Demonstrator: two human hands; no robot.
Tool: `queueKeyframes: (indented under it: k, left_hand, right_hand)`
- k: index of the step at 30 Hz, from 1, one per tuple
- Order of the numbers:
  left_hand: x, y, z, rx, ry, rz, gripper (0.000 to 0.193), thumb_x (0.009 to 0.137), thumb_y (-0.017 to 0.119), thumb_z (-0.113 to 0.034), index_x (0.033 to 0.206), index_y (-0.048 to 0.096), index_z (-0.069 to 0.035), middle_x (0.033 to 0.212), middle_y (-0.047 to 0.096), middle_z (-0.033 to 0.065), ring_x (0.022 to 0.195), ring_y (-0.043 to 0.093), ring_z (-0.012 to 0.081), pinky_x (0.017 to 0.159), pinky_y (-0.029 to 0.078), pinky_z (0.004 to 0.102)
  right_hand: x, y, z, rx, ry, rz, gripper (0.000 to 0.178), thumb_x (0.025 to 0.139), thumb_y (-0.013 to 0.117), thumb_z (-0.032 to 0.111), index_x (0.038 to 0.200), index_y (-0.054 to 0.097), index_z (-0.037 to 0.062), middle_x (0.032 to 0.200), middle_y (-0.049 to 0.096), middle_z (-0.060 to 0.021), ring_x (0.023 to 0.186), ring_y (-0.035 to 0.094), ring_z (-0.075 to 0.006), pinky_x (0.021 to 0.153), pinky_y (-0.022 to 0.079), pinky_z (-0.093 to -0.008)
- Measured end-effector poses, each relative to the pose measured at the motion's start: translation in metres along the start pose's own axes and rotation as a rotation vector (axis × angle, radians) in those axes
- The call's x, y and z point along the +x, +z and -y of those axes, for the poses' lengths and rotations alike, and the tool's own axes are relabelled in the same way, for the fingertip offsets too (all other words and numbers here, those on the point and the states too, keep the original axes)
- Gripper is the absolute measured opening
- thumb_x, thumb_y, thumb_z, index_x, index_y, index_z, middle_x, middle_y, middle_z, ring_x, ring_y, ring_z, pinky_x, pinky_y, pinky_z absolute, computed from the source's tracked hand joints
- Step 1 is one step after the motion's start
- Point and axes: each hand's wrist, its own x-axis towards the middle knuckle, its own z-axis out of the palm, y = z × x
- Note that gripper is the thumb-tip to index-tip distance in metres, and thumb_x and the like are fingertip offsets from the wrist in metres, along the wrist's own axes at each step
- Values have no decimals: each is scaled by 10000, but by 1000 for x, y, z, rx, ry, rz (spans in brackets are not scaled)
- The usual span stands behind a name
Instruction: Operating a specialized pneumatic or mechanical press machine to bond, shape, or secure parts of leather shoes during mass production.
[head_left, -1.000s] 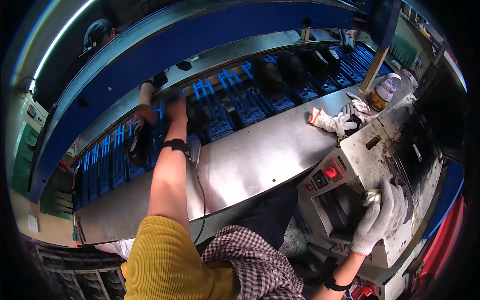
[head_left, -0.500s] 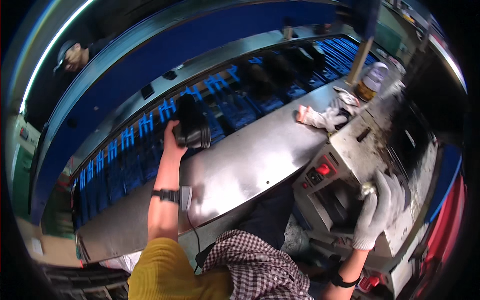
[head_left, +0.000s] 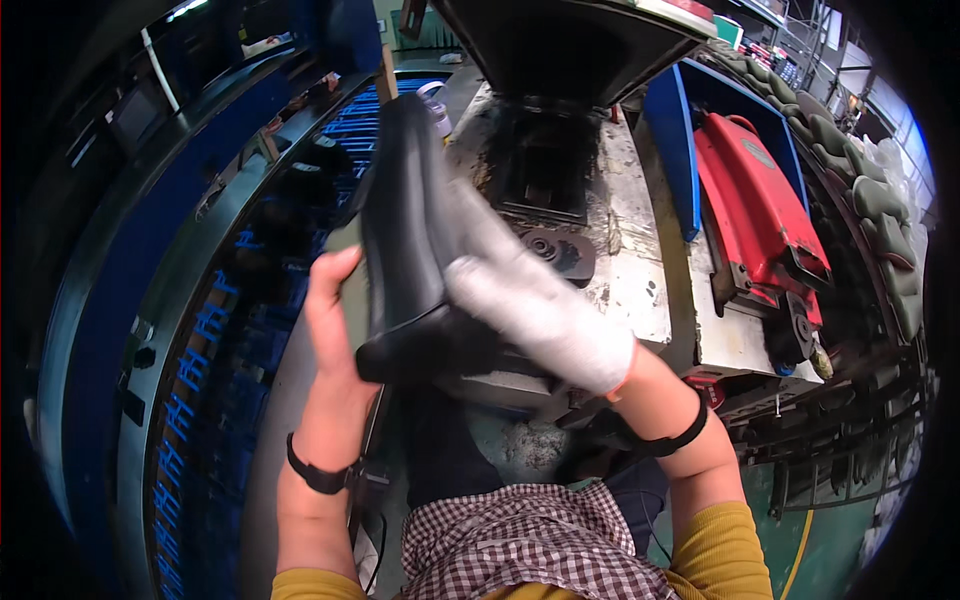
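We note the bare left hand (head_left: 335, 320) gripping the black leather boot (head_left: 405, 220) from its left side, thumb up along the pale greenish sole and palm near the wider end; the remaining fingers are hidden. The boot is in the air before the chest, slightly left of centre, its narrower end pointing far. The right hand (head_left: 545, 310), in a white knitted glove, lies along the boot's right side, thumb against the leather. Blur prevents us telling whether its fingers curl round. Support from opposite sides probably keeps the boot steady; the sole-side hold seems to leave most of the leather uncovered.

Surroundings, left to right: a long dark-blue panel (head_left: 115, 290), then a conveyor with blue-lit slats (head_left: 190, 400) running near to far. A clear plastic container (head_left: 437, 108) stands far, partly screened by the boot. To its right is a stained off-white machine top (head_left: 640, 275) with a square black recess (head_left: 545, 165); a black slab (head_left: 570, 45) tilts above it. The gloved hand obstructs our view of the machine's near edge. Farther right, a blue upright board (head_left: 675, 150) separates that machine from a red metal housing (head_left: 755, 190).
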Motion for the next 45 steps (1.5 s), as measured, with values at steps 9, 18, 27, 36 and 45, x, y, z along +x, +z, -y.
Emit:
queueKeyframes:
  k: [9,18,27,36,45]
  left_hand:
    - [80,62,-19,938,518,17,793,1029,605,-409,1624,254,-19,1588,408,224,1462,413,289,1203,270,376]
    - [156,116,-60,1463,1428,132,573,930,700,-422,1382,603,-83,1309,677,160,1244,622,240,1060,431,410]
    - [289,233,-70,2132,1469,483,474,937,633,-356,1299,644,-49,1251,672,229,1240,581,444,1048,469,515]
    - [297,243,-52,1920,1266,513,392,904,693,-374,1030,751,-8,961,736,239,952,714,386,877,554,473]
    - [251,149,21,1733,928,724,327,949,685,-368,865,589,-67,759,645,107,734,641,291,677,476,413]
  right_hand:
    - [53,-163,-28,572,311,-333,515,951,611,348,1315,607,-15,1141,734,-183,965,735,-296,904,585,-371]
    - [154,-160,-97,-1339,442,-456,705,873,535,563,1443,575,149,1443,503,-338,1271,590,-455,1061,497,-467]
    - [168,-149,-89,-1471,535,-274,789,901,496,675,1410,579,78,1364,538,-344,1232,613,-436,998,531,-448]
    - [18,-135,6,-699,86,-125,754,1003,583,532,1465,506,-58,1389,625,-231,1281,610,-284,1065,486,-377]
    - [-118,-30,-104,440,446,64,663,1048,568,416,1518,439,-33,1330,651,-179,1150,671,-247,903,573,-347]
